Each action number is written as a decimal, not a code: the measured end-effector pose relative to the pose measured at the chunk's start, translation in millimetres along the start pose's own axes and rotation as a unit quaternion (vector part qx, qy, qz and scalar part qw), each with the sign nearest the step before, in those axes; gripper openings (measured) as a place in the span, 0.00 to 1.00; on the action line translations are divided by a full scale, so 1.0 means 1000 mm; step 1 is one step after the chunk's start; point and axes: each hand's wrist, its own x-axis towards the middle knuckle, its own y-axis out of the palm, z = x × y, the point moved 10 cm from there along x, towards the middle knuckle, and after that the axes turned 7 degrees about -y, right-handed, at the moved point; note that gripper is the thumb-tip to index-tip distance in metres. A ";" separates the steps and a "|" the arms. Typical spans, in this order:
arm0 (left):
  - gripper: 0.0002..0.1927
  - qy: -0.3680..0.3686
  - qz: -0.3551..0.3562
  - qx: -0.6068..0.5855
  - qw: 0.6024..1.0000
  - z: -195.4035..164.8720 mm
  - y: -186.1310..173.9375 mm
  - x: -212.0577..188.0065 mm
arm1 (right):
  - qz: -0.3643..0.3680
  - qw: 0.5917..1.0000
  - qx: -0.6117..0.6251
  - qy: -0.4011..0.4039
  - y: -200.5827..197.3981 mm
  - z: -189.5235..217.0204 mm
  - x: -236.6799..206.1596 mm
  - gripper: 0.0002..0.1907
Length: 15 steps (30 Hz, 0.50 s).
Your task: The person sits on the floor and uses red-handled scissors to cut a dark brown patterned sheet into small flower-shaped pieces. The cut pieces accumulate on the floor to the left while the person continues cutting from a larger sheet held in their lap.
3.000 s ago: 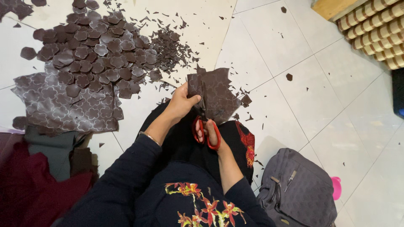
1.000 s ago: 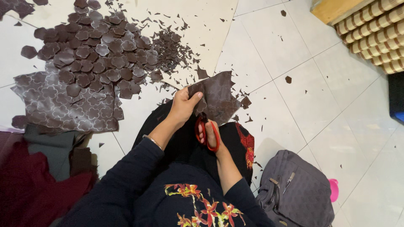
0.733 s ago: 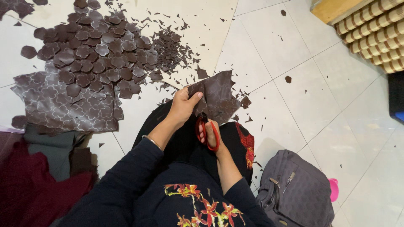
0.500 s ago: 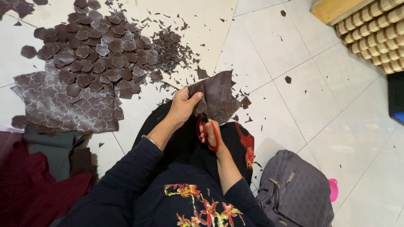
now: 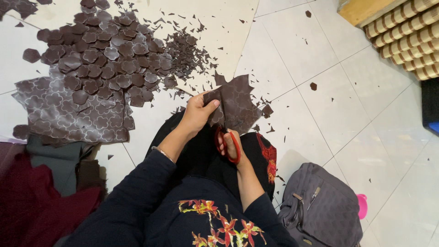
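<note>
Brown fabric piece is pinched by left hand, held above the lap; red-handled scissors are gripped by right hand, advanced slightly since before. Cut shapes are heaped far left.

Wearing a dark navy long-sleeved top printed with red and yellow flowers, and a thin bracelet circling the left wrist.

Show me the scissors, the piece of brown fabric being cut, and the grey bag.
scissors (image 5: 233,146), head view, on the red handle loop.
brown fabric piece (image 5: 240,103), head view, on its middle.
grey bag (image 5: 327,206), head view, on its top panel.
</note>
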 end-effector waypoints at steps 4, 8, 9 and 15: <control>0.15 0.016 0.020 -0.004 1.000 -0.006 0.000 0.000 | 0.022 0.999 0.041 0.012 0.005 -0.001 -0.001 0.40; 0.14 -0.010 0.009 0.012 1.000 -0.002 -0.005 0.002 | 0.077 0.992 0.094 0.021 0.018 -0.003 -0.004 0.44; 0.14 -0.018 0.009 0.011 1.000 0.000 -0.006 0.002 | 0.071 0.993 0.091 0.026 0.017 -0.005 -0.004 0.44; 0.13 -0.025 -0.006 0.000 1.000 0.009 -0.002 -0.002 | 0.064 0.993 0.100 0.015 0.018 -0.006 -0.003 0.43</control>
